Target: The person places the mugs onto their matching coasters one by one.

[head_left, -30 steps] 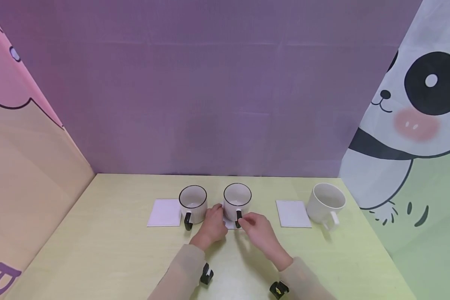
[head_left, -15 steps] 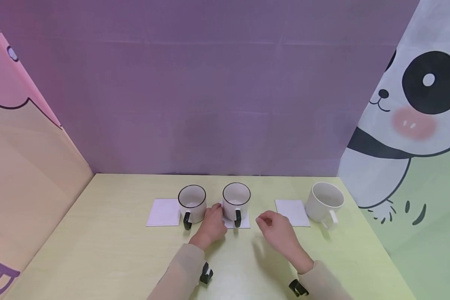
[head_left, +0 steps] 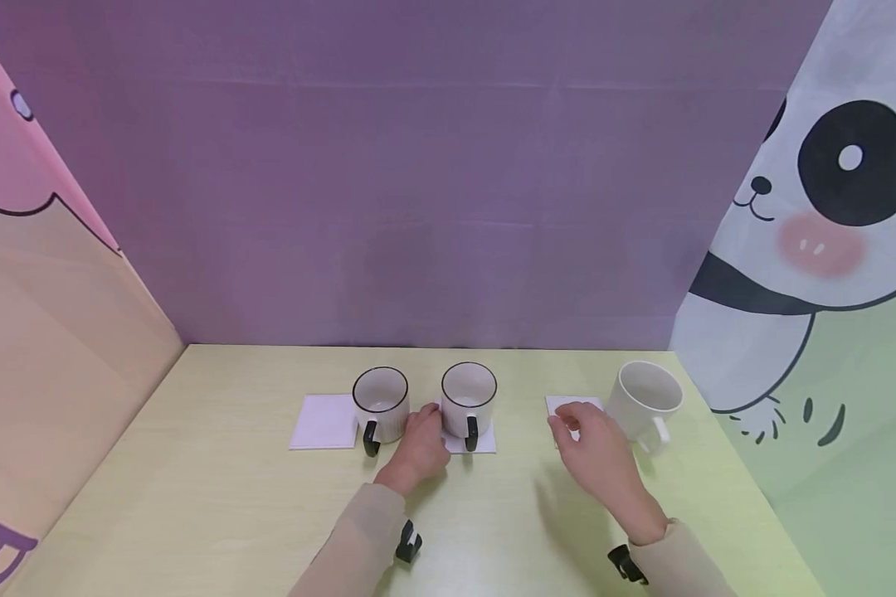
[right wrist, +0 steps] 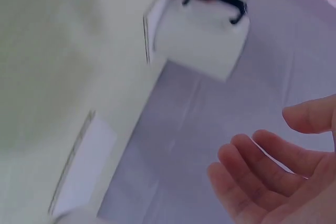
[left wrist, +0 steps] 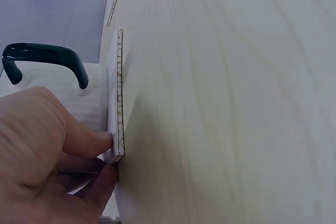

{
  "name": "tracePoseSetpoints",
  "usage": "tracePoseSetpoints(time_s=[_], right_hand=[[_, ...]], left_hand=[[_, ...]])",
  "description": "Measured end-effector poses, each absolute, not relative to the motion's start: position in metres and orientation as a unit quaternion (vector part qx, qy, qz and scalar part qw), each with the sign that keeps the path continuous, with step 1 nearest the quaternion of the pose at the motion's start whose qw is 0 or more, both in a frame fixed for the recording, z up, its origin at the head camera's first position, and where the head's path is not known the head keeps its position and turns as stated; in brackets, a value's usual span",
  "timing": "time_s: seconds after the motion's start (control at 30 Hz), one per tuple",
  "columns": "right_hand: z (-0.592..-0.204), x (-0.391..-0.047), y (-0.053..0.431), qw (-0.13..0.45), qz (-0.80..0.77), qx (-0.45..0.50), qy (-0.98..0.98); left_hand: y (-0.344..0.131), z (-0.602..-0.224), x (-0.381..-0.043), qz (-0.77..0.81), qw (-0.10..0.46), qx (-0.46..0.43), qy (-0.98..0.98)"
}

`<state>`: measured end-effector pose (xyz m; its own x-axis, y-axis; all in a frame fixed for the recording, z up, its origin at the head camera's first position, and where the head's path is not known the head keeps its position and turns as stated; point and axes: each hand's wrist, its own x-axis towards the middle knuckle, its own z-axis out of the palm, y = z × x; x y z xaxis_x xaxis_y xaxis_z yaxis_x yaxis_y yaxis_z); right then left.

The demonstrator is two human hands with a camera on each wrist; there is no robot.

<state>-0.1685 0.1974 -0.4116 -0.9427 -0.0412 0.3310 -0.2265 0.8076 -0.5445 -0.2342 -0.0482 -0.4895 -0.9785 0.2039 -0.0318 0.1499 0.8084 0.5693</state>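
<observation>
My left hand (head_left: 420, 444) pinches the corner of the middle coaster (left wrist: 116, 93), a thin white square, between thumb and finger. On that coaster stands a white mug (head_left: 466, 410) with a black rim and black handle (left wrist: 44, 53). Left of the hand is a matching black-rimmed mug (head_left: 379, 410), beside the left coaster (head_left: 323, 423). My right hand (head_left: 601, 452) hovers over the right coaster (right wrist: 81, 171), fingers loosely bent with nothing between them. Just past its fingers stands an all-white mug (head_left: 637, 414), its handle toward the front right.
The pale wooden table (head_left: 216, 514) runs back to a purple cloth wall (head_left: 433, 182). Printed panels flank it, with a panda panel (head_left: 829, 191) on the right. Black straps (head_left: 627, 564) sit at both wrists.
My right hand has let go of the middle mug's black handle and moved right, over the right coaster toward the all-white mug. The left hand stays at the middle coaster.
</observation>
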Motion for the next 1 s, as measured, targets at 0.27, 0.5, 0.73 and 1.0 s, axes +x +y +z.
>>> tracePoseSetpoints(time_s=[0.27,0.5,0.73,1.0], right_hand=[[-0.397,-0.168,0.232,0.161,0.316,0.043,-0.934],[-0.395,-0.166,0.252,0.184,0.293,0.026,-0.938],[-0.397,-0.164,0.272,0.231,0.272,0.02,-0.934],[-0.406,-0.164,0.299,0.222,0.246,-0.019,-0.943]], left_hand=[[-0.048,-0.489,-0.235,0.29,0.046,0.096,0.951],[-0.048,-0.489,-0.235,0.292,0.048,0.093,0.951],[-0.049,-0.49,-0.236,0.285,0.044,0.096,0.953],[-0.048,-0.49,-0.236,0.284,0.043,0.096,0.953]])
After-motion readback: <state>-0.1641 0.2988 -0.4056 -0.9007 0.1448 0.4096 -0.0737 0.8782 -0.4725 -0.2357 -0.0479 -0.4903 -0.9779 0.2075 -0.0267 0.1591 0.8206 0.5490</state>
